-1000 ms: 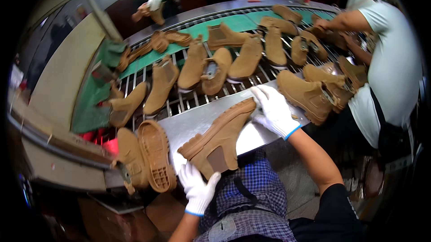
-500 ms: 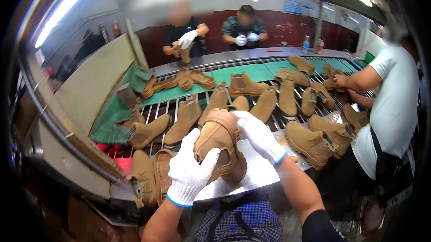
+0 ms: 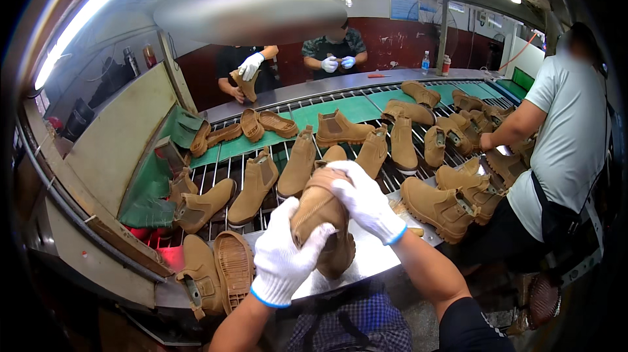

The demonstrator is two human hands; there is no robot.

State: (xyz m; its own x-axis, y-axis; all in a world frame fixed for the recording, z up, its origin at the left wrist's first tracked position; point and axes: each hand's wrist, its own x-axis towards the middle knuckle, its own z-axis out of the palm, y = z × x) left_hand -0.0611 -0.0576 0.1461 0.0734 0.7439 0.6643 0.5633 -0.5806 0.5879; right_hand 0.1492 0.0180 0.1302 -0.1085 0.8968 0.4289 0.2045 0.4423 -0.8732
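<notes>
A tan ankle boot [image 3: 318, 213] is held up in front of me, tilted, its lighter heel end uppermost. My left hand [image 3: 286, 254], in a white knitted glove with a blue cuff, wraps the near left side of the boot, thumb across it. From the right, my right hand [image 3: 366, 200], gloved alike, closes over the top of the heel end, its fingers covering part of it. A ridged sole edge [image 3: 354, 246] shows low on the boot's right side. Below it is a shiny metal work surface [image 3: 381, 257].
A conveyor of metal bars [image 3: 216, 172] with green sheets [image 3: 307, 114] carries several tan boots [image 3: 254, 185]. At the near left lie a boot [image 3: 199, 270] and an upturned sole [image 3: 233, 267]. A co-worker [image 3: 568, 130] stands right; two others [image 3: 245, 71] work across.
My right hand has moved from beside the heel end to over its top, fingers now curled on it. The view has shifted slightly. The co-worker on the right has moved an arm.
</notes>
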